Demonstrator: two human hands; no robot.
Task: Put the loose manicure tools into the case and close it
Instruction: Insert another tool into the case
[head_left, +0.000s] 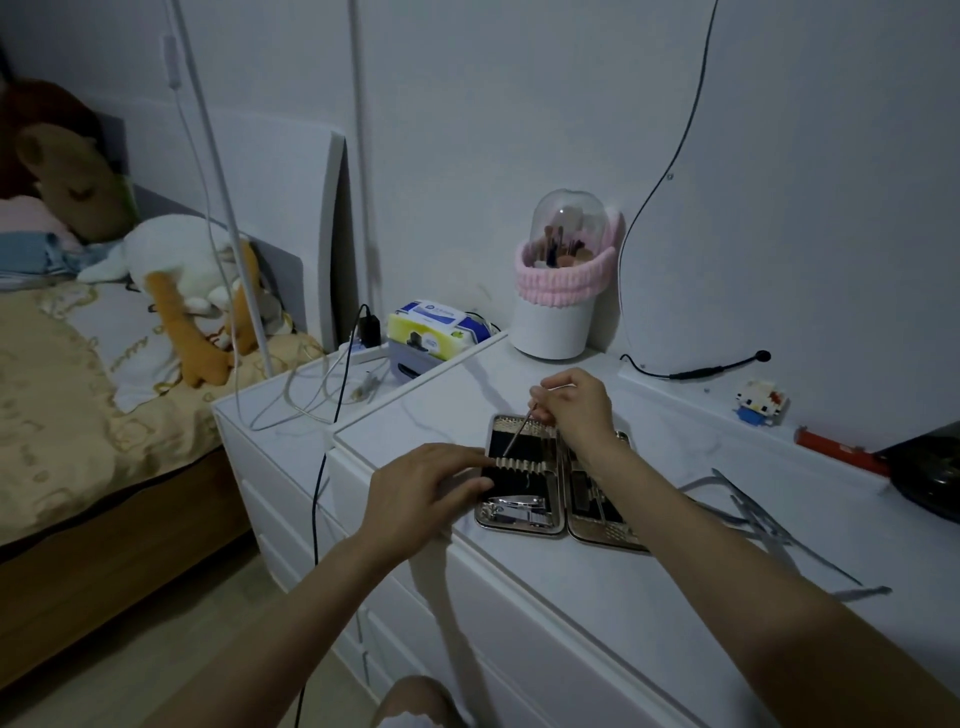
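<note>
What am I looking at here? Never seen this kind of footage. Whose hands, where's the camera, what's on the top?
No machine here: one picture, from a wide-angle camera worn on a person's head, looking forward and down at their two bare hands.

They stand at a white dresser beside a bed. On it lies an open manicure case with two halves side by side. The left half has a ribbed band of slots and a nail clipper at its near end.

The right hand pinches a thin metal tool whose tip is at the slots. The left hand rests its fingers on the case's left edge.

More loose tools lie to the right. Behind stand a brush holder and a small block figure.
</note>
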